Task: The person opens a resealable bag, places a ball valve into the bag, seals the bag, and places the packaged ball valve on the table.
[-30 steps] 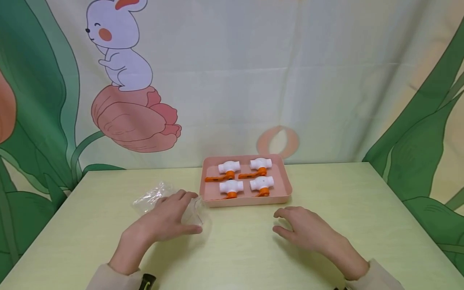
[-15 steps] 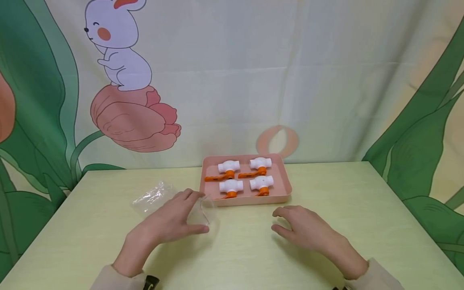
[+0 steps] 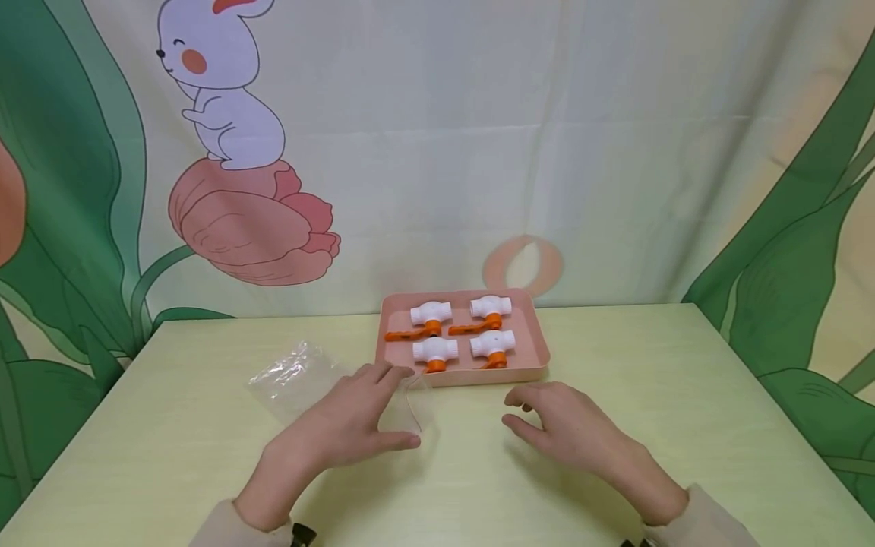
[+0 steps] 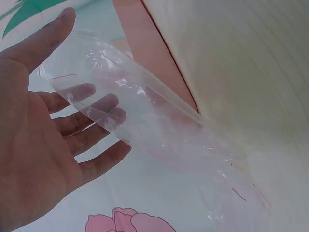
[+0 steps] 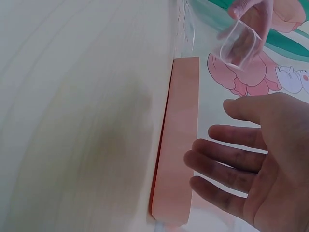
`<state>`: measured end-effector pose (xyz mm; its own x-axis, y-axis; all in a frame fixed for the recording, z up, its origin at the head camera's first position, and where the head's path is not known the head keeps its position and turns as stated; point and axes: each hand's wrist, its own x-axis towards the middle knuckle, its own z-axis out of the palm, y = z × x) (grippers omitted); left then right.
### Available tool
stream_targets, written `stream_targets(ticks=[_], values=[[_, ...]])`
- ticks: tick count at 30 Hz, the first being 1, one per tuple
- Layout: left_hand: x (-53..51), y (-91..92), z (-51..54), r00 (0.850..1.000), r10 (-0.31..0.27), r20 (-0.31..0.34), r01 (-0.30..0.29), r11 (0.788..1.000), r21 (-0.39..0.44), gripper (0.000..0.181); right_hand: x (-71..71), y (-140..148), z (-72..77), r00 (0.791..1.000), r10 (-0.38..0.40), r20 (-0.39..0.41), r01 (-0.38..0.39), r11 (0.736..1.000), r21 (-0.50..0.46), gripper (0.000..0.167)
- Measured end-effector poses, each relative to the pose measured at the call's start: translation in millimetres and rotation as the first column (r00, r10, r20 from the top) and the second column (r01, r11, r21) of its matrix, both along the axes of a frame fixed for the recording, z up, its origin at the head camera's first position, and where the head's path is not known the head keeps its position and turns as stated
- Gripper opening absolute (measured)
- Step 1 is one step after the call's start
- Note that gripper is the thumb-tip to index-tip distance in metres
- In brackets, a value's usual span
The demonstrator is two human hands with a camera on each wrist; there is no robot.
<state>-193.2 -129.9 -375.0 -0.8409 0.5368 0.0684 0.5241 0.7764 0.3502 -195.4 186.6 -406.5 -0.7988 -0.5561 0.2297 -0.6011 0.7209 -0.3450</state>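
Note:
A clear plastic bag [image 3: 290, 380] lies on the table left of centre, its mouth end up at my left hand [image 3: 352, 422]. In the left wrist view the thumb and fingers of that hand [image 4: 38, 130] are spread, with the film [image 4: 154, 113] across the fingertips. Exactly how the bag hangs on them is hard to tell. My right hand [image 3: 567, 425] hovers over the table in front of the tray, fingers relaxed and holding nothing. Behind the hands, a pink tray [image 3: 492, 376] carries several white ball valves [image 3: 435, 349] with orange lever handles [image 3: 410, 335].
The light wooden table [image 3: 615, 349] ends at a printed cloth backdrop [image 3: 424, 152] just behind the tray. The bag's mouth comes close to the tray's front left corner. A dark band [image 3: 303, 534] shows at the left cuff.
My left hand has moved right, drawing the bag's mouth end along past the tray's front left corner. My right hand has shifted slightly left. The valves stay put in the tray.

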Motion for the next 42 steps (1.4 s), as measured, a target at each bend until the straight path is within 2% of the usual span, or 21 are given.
stream_targets(ticks=[7,11,23,30,36,42], values=[[4.3,10.7,0.3,0.996,-0.057,-0.065,0.057,0.998,-0.001,0.081,0.3,-7,1.5,1.000,0.016,-0.016,-0.017,0.999,-0.050,0.006],[5.9,16.6,-0.7,0.991,-0.079,-0.104,0.078,0.997,-0.005,0.079,-0.7,-12,1.5,1.000,0.028,0.005,-0.028,0.997,-0.071,0.005],[10.2,31.1,-3.1,0.979,-0.128,-0.159,0.120,0.991,-0.058,0.079,2.8,-27,3.7,0.992,0.090,0.092,-0.071,0.979,-0.192,0.013],[13.1,39.7,-2.0,0.974,-0.141,-0.176,0.129,0.988,-0.082,0.081,3.8,-32,5.2,0.988,0.071,0.138,-0.037,0.970,-0.239,0.014],[14.6,42.9,-2.3,0.970,-0.164,-0.180,0.157,0.986,-0.057,0.081,4.4,-33,5.4,0.984,0.072,0.163,-0.025,0.961,-0.276,0.009],[15.7,43.4,-3.8,0.973,-0.168,-0.158,0.163,0.986,-0.040,0.088,6.4,-33,7.0,0.985,0.046,0.167,0.009,0.949,-0.316,0.015]])
